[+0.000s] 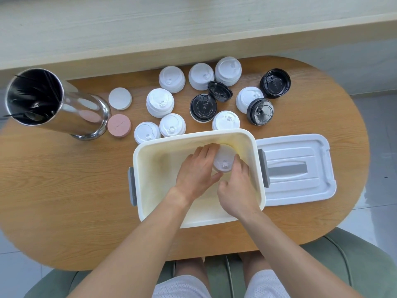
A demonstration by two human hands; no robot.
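Both hands reach into the bin (189,135) and grasp one white cup (223,159) between them. The left hand (196,171) curls its fingers round the cup's left side, and the right hand (237,190) pinches its right side. More lidded cups (160,102) stand beyond the fingertips. The bin's lid (296,168) lies right of the right fingers.
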